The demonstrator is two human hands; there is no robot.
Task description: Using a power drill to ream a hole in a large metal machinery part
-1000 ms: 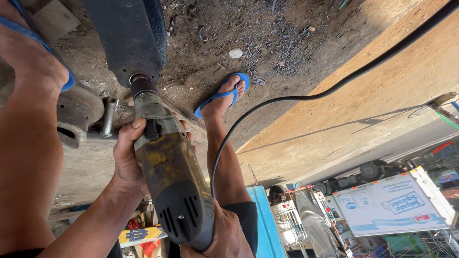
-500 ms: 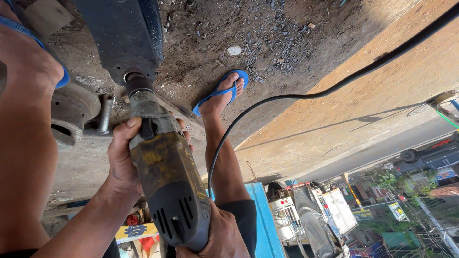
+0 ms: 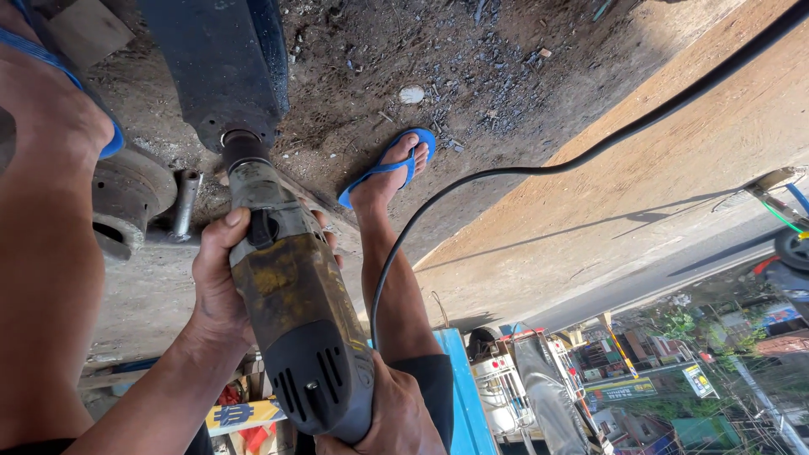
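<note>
Left hand (image 3: 221, 291) fingers wrapped round worn power drill (image 3: 291, 312) body; right hand (image 3: 396, 417) fingers gripping rear handle; nose against dark metal block (image 3: 221, 63).

The drill's (image 3: 291, 312) tip is hidden inside the dark block (image 3: 223, 67); the right hand (image 3: 392, 417) is cut off by the bottom edge.

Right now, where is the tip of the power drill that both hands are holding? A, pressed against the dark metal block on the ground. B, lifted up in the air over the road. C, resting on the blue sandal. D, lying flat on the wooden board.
A: the power drill, gripped by the left hand at its neck and the right hand at its rear, has its tip meeting the dark metal block.
</note>
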